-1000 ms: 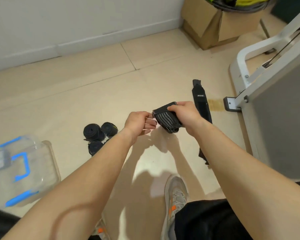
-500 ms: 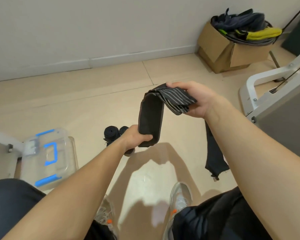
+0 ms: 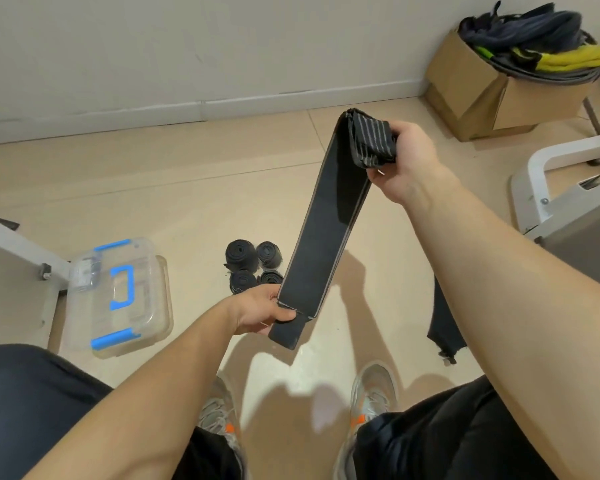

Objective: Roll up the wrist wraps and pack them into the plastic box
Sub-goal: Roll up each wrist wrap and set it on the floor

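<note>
A black wrist wrap point(image 3: 326, 226) is stretched in the air between my hands. My right hand point(image 3: 404, 161) grips its bunched, striped upper end. My left hand point(image 3: 260, 310) pinches the lower end, near the short tab. Several rolled black wraps point(image 3: 252, 266) lie together on the floor behind my left hand. The clear plastic box point(image 3: 118, 296) with blue clips and handle sits on the floor at the left, lid on. Another unrolled black wrap point(image 3: 444, 323) lies on the floor, partly hidden under my right forearm.
A cardboard box point(image 3: 482, 95) with dark and yellow gear stands by the wall at the back right. A white and grey machine frame point(image 3: 568, 192) is at the right, and another white frame leg point(image 3: 18, 251) at the left. My shoes point(image 3: 371, 400) rest on the floor below.
The wrap was a folded bundle in my right hand. My hands have pulled apart, right hand up and left hand down, and the wrap now hangs stretched out between them.
</note>
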Demonstrator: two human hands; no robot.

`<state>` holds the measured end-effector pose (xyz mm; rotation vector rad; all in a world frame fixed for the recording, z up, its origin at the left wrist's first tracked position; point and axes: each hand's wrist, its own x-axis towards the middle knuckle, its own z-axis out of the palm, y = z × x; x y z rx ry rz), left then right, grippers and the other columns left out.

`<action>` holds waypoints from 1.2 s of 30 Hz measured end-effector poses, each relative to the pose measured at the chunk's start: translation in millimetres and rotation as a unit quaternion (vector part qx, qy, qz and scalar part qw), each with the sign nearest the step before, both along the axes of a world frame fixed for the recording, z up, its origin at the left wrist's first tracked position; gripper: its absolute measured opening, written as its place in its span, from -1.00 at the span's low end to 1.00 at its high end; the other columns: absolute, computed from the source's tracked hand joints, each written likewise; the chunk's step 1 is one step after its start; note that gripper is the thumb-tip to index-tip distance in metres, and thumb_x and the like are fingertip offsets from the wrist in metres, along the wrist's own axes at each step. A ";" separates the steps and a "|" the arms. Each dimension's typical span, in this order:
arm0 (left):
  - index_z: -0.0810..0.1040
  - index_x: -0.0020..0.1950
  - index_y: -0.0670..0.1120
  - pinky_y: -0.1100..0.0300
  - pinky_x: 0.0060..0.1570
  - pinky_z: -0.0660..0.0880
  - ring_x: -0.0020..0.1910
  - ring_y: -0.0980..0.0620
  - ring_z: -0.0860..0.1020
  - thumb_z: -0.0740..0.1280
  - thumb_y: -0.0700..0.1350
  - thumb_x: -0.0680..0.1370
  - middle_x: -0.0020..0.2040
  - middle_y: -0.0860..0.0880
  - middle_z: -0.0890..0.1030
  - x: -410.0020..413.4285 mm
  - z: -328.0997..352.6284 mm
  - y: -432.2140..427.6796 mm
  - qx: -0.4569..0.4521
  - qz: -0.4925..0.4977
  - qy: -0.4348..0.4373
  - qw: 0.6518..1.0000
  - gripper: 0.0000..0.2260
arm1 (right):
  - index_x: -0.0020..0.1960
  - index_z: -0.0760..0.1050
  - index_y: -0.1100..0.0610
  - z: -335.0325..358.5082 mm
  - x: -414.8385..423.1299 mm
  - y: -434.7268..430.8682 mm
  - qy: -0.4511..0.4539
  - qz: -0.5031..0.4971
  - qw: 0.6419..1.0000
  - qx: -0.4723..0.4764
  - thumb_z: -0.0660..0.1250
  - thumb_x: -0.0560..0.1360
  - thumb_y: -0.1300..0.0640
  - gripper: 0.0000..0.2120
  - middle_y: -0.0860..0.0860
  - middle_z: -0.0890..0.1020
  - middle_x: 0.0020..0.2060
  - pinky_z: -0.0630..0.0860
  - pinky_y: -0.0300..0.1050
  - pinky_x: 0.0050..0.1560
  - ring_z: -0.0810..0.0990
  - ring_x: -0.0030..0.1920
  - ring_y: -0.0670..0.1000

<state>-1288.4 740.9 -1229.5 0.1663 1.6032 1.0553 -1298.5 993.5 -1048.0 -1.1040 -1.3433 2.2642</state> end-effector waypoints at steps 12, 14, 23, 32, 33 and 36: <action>0.15 0.62 -0.02 -0.02 0.40 0.41 0.43 -0.08 0.45 0.52 0.14 0.47 0.48 -0.09 0.45 -18.9 37.4 24.5 -0.123 -0.020 0.303 0.945 -0.15 | -0.07 0.60 0.08 -2.8 10.1 -12.5 -0.071 0.105 0.992 0.021 0.39 0.56 0.15 -0.96 0.01 0.67 -0.22 0.52 -0.15 -0.19 0.62 -0.24 0.00; 0.14 0.63 0.05 -0.03 0.38 0.41 0.40 -0.05 0.45 0.51 0.14 0.47 0.47 -0.02 0.43 -30.0 73.7 33.7 -0.061 0.060 0.431 0.898 -0.16 | -0.10 0.63 0.04 0.9 15.0 -18.9 -0.088 0.142 0.986 0.024 0.40 0.55 0.15 -0.93 0.00 0.67 -0.23 0.52 -0.13 -0.14 0.61 -0.21 0.00; 0.61 0.20 0.05 0.01 0.19 0.52 0.13 0.06 0.61 0.42 -0.14 0.48 0.11 0.12 0.68 -48.0 190.2 49.7 0.116 0.004 0.658 0.744 -0.70 | -0.20 0.54 0.14 35.5 25.8 -40.6 -0.116 0.186 0.975 -0.035 0.39 0.56 0.18 -0.84 0.00 0.59 -0.42 0.48 -0.29 -0.51 0.52 -0.55 -0.11; 0.61 -0.13 0.00 0.34 -0.20 0.42 -0.27 0.23 0.54 0.38 -0.20 0.59 -0.26 0.13 0.62 -51.6 225.3 51.4 0.185 0.198 0.460 0.846 -0.86 | -0.01 0.57 0.10 65.5 36.6 -47.8 -0.072 0.244 0.917 0.307 0.16 0.63 0.10 -0.78 0.01 0.63 -0.21 0.47 -0.11 -0.20 0.55 -0.29 -0.03; 0.63 -0.11 -0.08 0.30 -0.19 0.43 -0.26 0.19 0.53 0.38 -0.20 0.59 -0.25 0.08 0.62 -52.0 225.6 50.6 0.187 0.200 0.442 0.854 -0.90 | 0.01 0.57 0.05 67.0 36.0 -50.0 -0.023 0.247 0.914 0.322 0.18 0.58 0.21 -0.80 -0.01 0.63 -0.15 0.49 -0.09 -0.12 0.56 -0.20 -0.03; 0.68 0.00 -0.15 0.20 -0.09 0.49 -0.19 0.13 0.58 0.37 -0.20 0.59 -0.18 0.03 0.67 -53.1 221.5 46.0 0.195 0.205 0.408 0.868 -0.90 | 0.00 0.61 0.01 66.2 34.8 -57.0 0.094 0.275 0.909 0.298 0.17 0.48 0.40 -0.62 -0.15 0.66 -0.18 0.51 -0.16 -0.06 0.59 -0.10 -0.14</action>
